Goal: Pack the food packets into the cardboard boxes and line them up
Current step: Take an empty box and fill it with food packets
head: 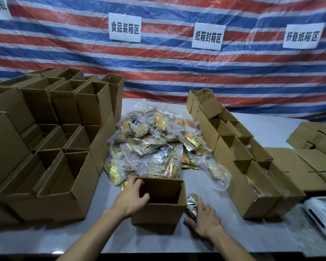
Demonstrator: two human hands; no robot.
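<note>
An open cardboard box (158, 211) stands upright at the near middle of the table, and it looks empty. My left hand (133, 197) grips its left wall, fingers curled over the rim. My right hand (204, 221) is beside the box's right side with fingers spread, touching a gold food packet (192, 203) that leans against the box. Behind the box lies a large heap of gold and clear food packets (154, 146).
Stacks of empty open boxes (51, 162) fill the left side. A row of boxes (252, 178) holding packets runs along the right, with closed boxes (312, 162) farther right. A white device (322, 215) sits at the near right. A striped tarp hangs behind.
</note>
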